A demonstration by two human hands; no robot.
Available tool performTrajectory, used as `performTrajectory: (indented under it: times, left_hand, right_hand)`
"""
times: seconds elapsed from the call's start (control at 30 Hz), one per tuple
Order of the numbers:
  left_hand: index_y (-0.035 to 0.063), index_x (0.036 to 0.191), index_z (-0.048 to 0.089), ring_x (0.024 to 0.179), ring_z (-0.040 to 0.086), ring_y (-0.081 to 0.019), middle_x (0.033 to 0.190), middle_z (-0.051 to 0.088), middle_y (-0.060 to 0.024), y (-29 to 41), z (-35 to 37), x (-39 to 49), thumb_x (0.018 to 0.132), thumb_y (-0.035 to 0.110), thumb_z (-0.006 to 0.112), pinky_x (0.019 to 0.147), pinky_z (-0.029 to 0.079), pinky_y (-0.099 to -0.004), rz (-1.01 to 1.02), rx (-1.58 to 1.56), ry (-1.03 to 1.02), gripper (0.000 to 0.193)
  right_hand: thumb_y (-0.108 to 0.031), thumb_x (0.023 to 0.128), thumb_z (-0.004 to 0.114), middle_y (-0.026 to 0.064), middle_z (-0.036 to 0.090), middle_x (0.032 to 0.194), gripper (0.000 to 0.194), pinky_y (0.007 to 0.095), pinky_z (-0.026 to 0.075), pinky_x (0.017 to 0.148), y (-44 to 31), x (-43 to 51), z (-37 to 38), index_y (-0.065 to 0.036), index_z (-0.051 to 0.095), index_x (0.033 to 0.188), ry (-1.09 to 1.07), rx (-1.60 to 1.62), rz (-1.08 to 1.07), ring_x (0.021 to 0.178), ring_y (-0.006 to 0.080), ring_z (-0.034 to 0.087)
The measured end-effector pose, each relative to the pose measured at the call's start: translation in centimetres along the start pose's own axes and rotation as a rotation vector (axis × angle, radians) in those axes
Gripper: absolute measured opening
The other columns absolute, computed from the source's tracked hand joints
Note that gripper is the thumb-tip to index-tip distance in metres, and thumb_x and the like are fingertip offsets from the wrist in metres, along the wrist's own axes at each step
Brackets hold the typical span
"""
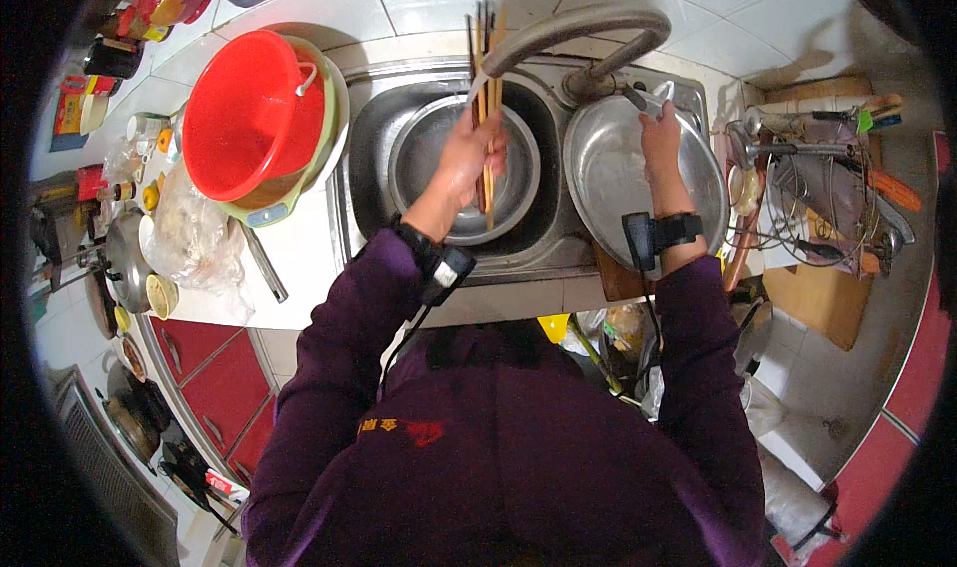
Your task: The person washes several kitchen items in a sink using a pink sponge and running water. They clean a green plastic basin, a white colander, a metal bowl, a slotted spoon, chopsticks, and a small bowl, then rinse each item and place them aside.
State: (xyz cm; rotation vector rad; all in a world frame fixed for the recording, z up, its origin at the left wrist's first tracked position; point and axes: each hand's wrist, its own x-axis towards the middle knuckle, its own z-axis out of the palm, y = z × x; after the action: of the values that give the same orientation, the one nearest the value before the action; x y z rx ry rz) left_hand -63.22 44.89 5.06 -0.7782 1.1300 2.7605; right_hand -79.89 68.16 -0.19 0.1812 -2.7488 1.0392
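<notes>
My left hand (472, 152) grips a bundle of chopsticks (490, 107), some dark and some pale wood, held over a round metal basin (463, 227). That basin stands in the stainless steel sink (366, 156). The spout of the curved faucet (568, 29) ends beside the upper part of the bundle, and a pale stream of water shows at its mouth. My right hand (661, 137) is at the faucet lever (637, 98), fingers closed about its end. Below that hand, a large metal bowl (598, 163) leans on the sink's right side.
Left of the sink, a red plastic basin (232, 118) sits tilted in a green one (327, 130). A plastic bag (194, 231) and a metal-handled tool (265, 264) lie on the white counter (299, 268). A wire rack (815, 186) of utensils is at the right.
</notes>
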Motion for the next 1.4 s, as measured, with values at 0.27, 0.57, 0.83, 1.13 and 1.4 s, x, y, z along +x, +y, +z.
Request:
performTrajectory:
  times: [0.27,0.57,0.83,1.13,1.4]
  left_hand:
    - [0.0063,0.093,0.043,0.045,0.035,-0.0048,0.062,0.040,0.0016,-0.4,-4.9,-5.7,0.084,0.009,0.052,0.039,0.030,-0.0182,-0.173,0.120,0.012,0.013]
    - [0.0064,0.086,0.043,0.045,0.044,-0.0108,0.060,0.045,-0.0012,-1.8,-4.7,-9.3,0.085,0.019,0.053,0.040,0.038,-0.0247,-0.364,0.198,-0.059,0.016]
    - [0.0001,0.109,0.049,0.083,0.058,-0.0166,0.092,0.059,-0.0102,-1.1,-7.3,-11.5,0.091,0.034,0.037,0.076,0.045,-0.0271,0.168,0.529,0.269,0.040]
    - [0.0010,0.119,0.037,0.071,0.059,-0.0348,0.077,0.059,-0.0218,-0.7,-5.2,-11.9,0.077,0.023,0.059,0.063,0.047,-0.0407,0.162,1.633,0.158,0.053]
    - [-0.0011,0.106,0.039,0.068,0.055,-0.0409,0.068,0.055,-0.0238,0.0,-8.1,-16.3,0.083,0.017,0.049,0.059,0.042,-0.0469,0.035,1.524,0.067,0.031]
  right_hand:
    - [-0.021,0.075,0.059,0.0254,0.043,0.121,0.054,0.0341,0.033,0.094,-4.9,-3.7,0.4,0.004,0.042,0.121,-0.250,-0.271,-0.038,0.113,0.0336,0.042]
    - [-0.014,0.083,0.055,0.0106,0.055,0.093,0.056,0.0350,0.048,0.064,-16.0,-11.2,7.3,-0.017,0.023,0.129,-0.746,1.403,0.643,0.076,0.0201,0.055]
    - [-0.018,0.086,0.049,-0.0012,0.036,0.062,0.012,0.0249,0.031,0.041,-15.5,-9.8,10.5,-0.016,0.040,0.078,-0.465,1.540,0.918,0.046,0.0096,0.033]
    - [-0.040,0.086,0.046,-0.0007,0.031,0.053,0.036,0.0278,0.031,0.042,-15.5,-12.6,10.6,-0.011,0.037,0.067,-0.516,1.310,1.095,0.043,0.0126,0.031]
    - [-0.027,0.087,0.044,0.0006,0.032,0.049,0.029,0.0288,0.033,0.042,-10.9,-7.3,13.3,-0.011,0.037,0.063,-0.355,1.245,1.154,0.042,0.0150,0.032]
